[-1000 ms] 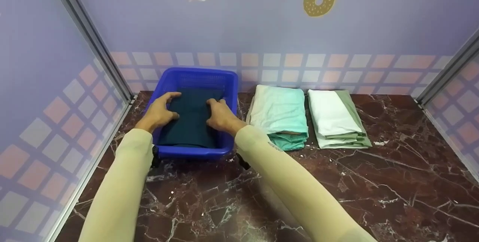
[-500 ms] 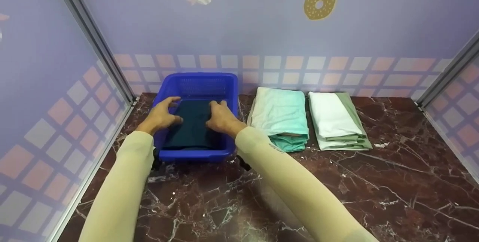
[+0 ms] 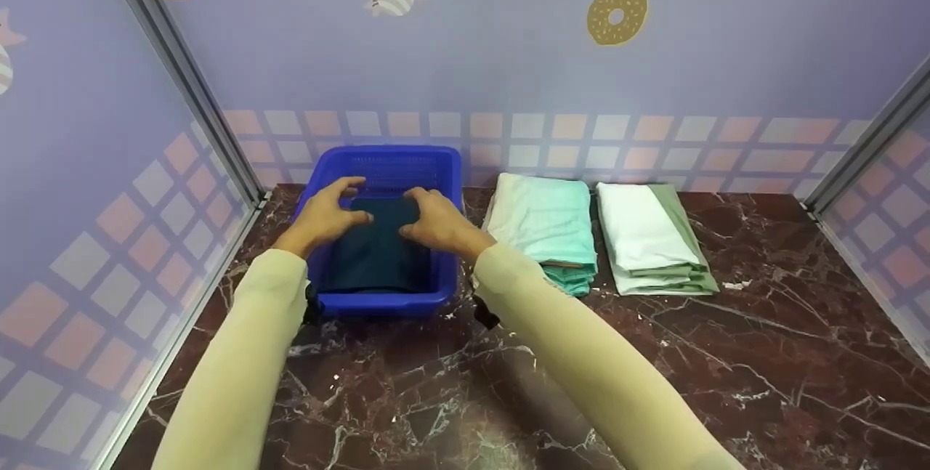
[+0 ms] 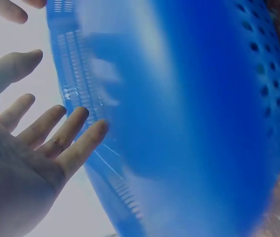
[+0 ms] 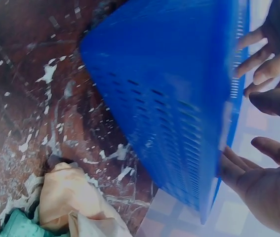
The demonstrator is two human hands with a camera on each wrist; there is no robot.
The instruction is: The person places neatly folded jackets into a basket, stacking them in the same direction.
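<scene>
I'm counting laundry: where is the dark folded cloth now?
In the head view, left of centre: the dark folded cloth lies inside the blue basket, which stands left of the turquoise folded cloth on the marbled table.

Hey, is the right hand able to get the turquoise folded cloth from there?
Probably yes. The right hand looks empty, and the turquoise folded cloth lies beside the blue basket, with nothing lying on top. The hand is over the basket, so it would likely have to come out sideways first.

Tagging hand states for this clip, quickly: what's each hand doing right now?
Left hand: open, holding nothing, over the blue basket.
Right hand: open, holding nothing, also over the basket.
</scene>
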